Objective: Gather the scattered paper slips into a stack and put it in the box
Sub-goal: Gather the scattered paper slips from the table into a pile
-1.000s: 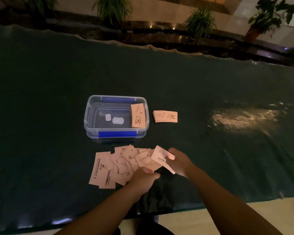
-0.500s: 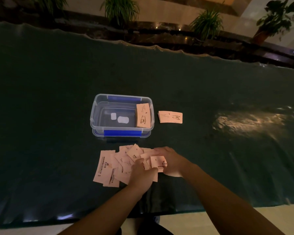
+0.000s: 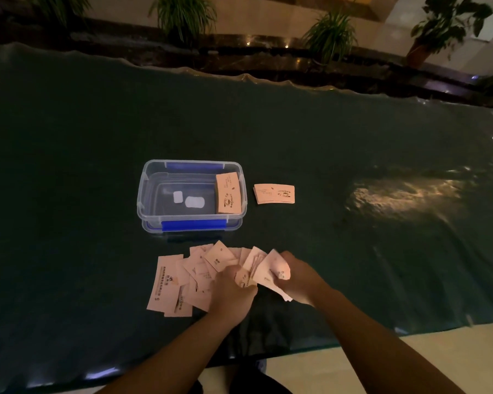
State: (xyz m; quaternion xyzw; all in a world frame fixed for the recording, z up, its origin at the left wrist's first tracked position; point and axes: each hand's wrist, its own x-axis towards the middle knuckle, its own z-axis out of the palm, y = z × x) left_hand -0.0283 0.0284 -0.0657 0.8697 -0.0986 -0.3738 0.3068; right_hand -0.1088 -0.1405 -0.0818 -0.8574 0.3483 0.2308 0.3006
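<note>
Pale pink paper slips (image 3: 180, 280) lie fanned and overlapping near the table's front edge. My left hand (image 3: 230, 292) rests on the right part of the pile, gripping a few slips. My right hand (image 3: 295, 275) holds a small bunch of slips (image 3: 271, 270) lifted off the cloth beside it. Behind the pile stands a clear plastic box (image 3: 148, 194) with blue latches. A stack of slips (image 3: 228, 193) leans against its right inner wall. Another neat stack (image 3: 273, 193) lies on the cloth right of the box.
The table (image 3: 69, 166) is covered with a dark green cloth, with a bright light patch at the right. A dark ledge with potted plants (image 3: 329, 32) runs behind it. Pale floor shows at the bottom right.
Both hands have drawn slips from the right side of the pile together; my right hand now holds a thicker bunch, raised a little higher than before.
</note>
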